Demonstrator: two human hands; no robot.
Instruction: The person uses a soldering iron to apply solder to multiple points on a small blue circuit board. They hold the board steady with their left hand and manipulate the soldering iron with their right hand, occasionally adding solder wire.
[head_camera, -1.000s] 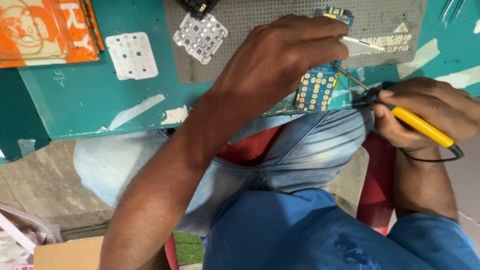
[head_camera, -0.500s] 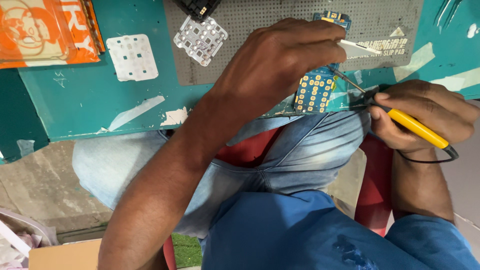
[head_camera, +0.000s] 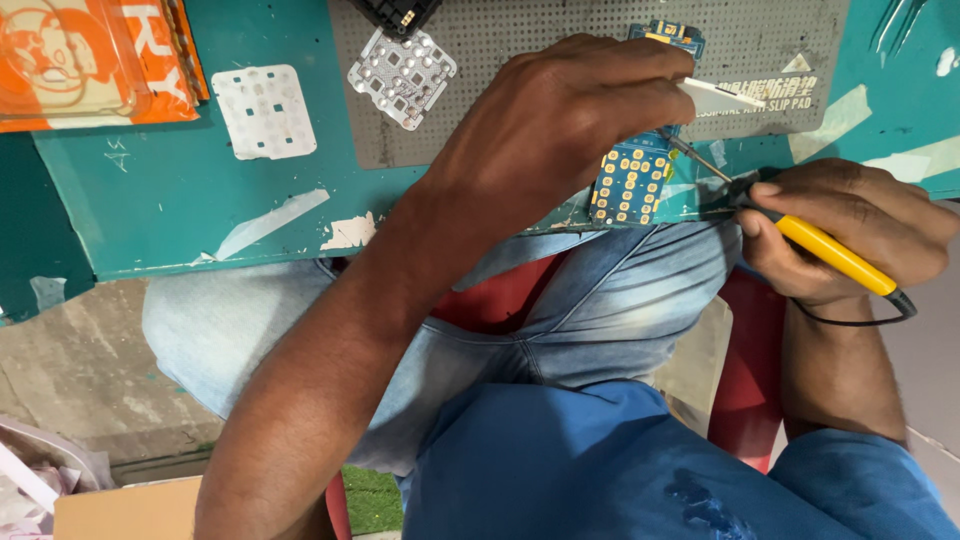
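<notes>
Soldering in progress: left hand pinches down a small blue circuit board with gold pads at the teal bench edge; right hand, closed around a yellow-handled soldering iron, must steady the tip on a pad.

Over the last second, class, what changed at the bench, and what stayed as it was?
Very little changed. The right hand keeps the yellow soldering iron with its tip at the blue board. The left hand still presses the board on the grey mat. The white keypad sheet stayed put.
</notes>
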